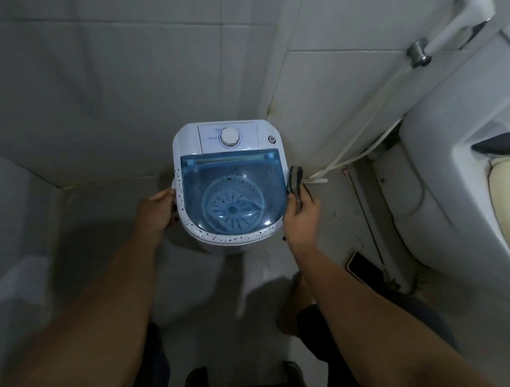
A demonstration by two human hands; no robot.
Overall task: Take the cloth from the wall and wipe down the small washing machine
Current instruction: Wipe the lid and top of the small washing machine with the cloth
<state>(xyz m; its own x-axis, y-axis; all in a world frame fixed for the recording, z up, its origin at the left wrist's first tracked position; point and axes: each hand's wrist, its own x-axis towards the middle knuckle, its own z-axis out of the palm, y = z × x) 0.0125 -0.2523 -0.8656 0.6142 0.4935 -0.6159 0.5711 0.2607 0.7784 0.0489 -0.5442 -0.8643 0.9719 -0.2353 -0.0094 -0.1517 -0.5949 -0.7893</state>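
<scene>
The small washing machine [230,182] is set on the floor [103,229] in the wall corner. Its left rim is gripped by the left hand [156,210]; a dark cloth [295,181] is clasped in the right hand [301,217] fingers [308,197] against its right edge.

Our forearms are bare from the bottom edge up to the wrists, with no sleeves, watches or bands showing. Our left hand [156,210] has dark polish on the nails, visible at the fingertips [172,191]. Our right hand [301,216] shows a dark nail at its lower edge too. We wear no rings that we can make out. Below, we have on dark shorts [327,330] that end at the knee [296,297], which is bare. The dim light hides the fabric's exact colour.
</scene>
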